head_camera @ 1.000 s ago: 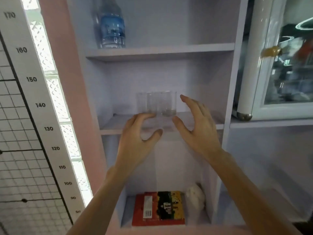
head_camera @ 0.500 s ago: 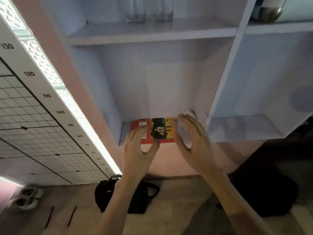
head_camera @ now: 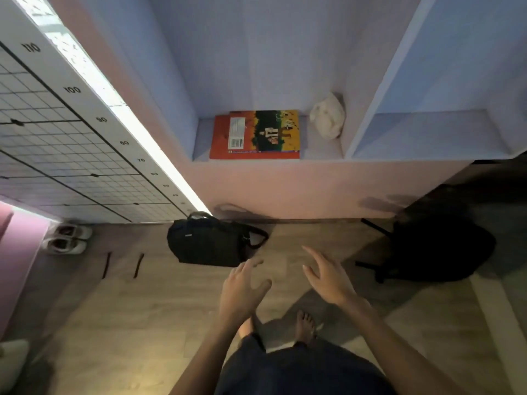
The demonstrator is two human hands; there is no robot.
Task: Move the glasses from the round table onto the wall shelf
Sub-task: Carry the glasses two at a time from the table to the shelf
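Observation:
No glasses and no round table show in the head view now. The wall shelf (head_camera: 319, 159) fills the upper part, and only its lowest compartments are in sight. My left hand (head_camera: 242, 292) and my right hand (head_camera: 328, 276) hang over the wooden floor below the shelf, both with fingers spread and holding nothing. My bare feet and dark trousers show at the bottom.
An orange book (head_camera: 255, 135) and a white crumpled lump (head_camera: 328, 118) lie in the bottom left compartment. A black bag (head_camera: 208, 242) sits on the floor by the wall, a dark chair base (head_camera: 433, 246) to the right, white shoes (head_camera: 67, 239) at left. A height chart (head_camera: 94, 115) slants along the left wall.
The view has tipped down from the shelf with the glasses to the floor. Both empty hands have dropped away from the shelf and now hang low near my feet.

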